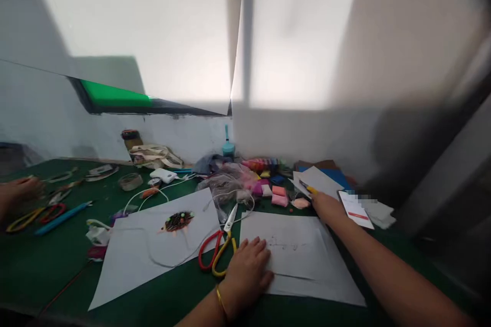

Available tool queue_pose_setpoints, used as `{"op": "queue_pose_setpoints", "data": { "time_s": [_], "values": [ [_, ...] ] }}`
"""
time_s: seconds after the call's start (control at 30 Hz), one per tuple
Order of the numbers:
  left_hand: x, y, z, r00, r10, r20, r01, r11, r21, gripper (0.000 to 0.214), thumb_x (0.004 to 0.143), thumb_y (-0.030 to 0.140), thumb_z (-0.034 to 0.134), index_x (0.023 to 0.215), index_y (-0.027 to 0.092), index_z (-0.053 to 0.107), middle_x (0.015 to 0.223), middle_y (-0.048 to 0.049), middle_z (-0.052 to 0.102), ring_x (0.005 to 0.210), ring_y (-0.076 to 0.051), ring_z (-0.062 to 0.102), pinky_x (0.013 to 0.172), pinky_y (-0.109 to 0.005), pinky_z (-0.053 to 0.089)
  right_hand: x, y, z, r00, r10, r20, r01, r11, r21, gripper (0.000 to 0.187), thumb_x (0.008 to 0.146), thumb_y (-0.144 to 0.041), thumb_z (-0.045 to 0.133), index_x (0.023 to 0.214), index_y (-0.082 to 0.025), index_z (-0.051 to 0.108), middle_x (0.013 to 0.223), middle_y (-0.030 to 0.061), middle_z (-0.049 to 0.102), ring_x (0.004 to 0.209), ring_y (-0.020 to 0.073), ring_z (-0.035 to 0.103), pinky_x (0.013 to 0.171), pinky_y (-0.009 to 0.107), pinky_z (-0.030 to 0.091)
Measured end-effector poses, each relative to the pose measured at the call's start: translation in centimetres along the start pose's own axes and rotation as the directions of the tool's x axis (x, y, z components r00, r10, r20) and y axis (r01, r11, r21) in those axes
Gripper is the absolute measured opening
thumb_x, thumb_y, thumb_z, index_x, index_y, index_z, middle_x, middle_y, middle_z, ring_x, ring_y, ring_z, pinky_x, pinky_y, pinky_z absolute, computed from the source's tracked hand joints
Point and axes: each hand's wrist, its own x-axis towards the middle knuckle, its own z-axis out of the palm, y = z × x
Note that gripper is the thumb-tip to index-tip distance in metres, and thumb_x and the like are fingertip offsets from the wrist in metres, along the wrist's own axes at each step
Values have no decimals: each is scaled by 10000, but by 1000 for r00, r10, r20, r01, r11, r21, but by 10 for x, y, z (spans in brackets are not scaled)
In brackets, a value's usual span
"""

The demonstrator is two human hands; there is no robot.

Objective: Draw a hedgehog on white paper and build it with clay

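My left hand (248, 272) lies flat on the left edge of some white sheets (337, 281), the top one bearing a faint pencil sketch (287, 244). Close to its fingers rest scissors (229, 225) with one red and one yellow handle loop. Stretched out to the back right, my right hand (326, 206) has its fingers closed on a thin yellow tool with a dark tip (311, 189); its exact kind is not clear. Around that hand are a white paper (326, 180), pink clay blocks (280, 196) and a phone (355, 208).
Left, a sheet (134, 265) carries a hedgehog figure (179, 220), crossed by a white cable (149, 253). Plastic bags (226, 181) and a blue pump-like item (228, 148) stand by the wall. Another person's hand (25, 189) is at far left, near more scissors (49, 213).
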Motion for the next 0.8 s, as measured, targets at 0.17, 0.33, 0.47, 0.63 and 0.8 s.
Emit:
{"op": "queue_pose_setpoints", "data": {
  "time_s": [0.17, 0.33, 0.47, 0.63, 0.8],
  "values": [
    [-2, 3, -4, 1000, 7, -5, -7, 1000, -5, 457, 839, 393, 609, 1272, 271, 526, 1430, -43, 465, 1347, -264, 363, 1130, -477, 246, 22, -20, -4, 998, 22, -63, -16, 995, 103, 377, 927, -249, 380, 1233, -225, 599, 1163, 137, 648, 1024, 249, 623, 795, 315, 437],
    [-2, 7, -11, 999, 42, 8, -42, 999, 13, 387, 851, 388, 616, 1216, 270, 560, 1392, -41, 501, 1317, -282, 399, 1095, -498, 303, 6, -31, -6, 995, -3, -100, 24, 976, 215, 475, 905, -305, 441, 1364, -192, 483, 1256, 125, 609, 1112, 252, 581, 849, 312, 446],
    [0, 11, -11, 993, 122, 9, -122, 987, 108, 213, 906, 290, 551, 1087, 207, 627, 1256, -76, 597, 1223, -279, 498, 1053, -483, 365, -42, -30, -15, 997, -27, -77, 48, 957, 287, 426, 930, -368, 376, 1275, -220, 577, 1249, 89, 621, 1079, 235, 601, 808, 293, 472],
    [9, 17, -7, 985, 162, -59, -148, 971, 189, 122, 891, 135, 519, 924, 163, 633, 929, -59, 684, 895, -217, 631, 845, -385, 506, -126, -43, -24, 945, -321, 62, 259, 850, 459, 460, 867, -514, 488, 1251, -288, 601, 1304, 40, 596, 1188, 241, 538, 979, 343, 425],
    [26, 22, -24, 941, 152, -302, -120, 985, 123, 130, 903, 176, 499, 877, 182, 626, 866, -57, 666, 826, -212, 625, 790, -376, 515, -160, -62, -27, 921, -388, 19, 358, 867, 347, 446, 837, -336, 545, 1279, -289, 586, 1316, 39, 602, 1211, 254, 523, 1036, 389, 369]
  ]
}}
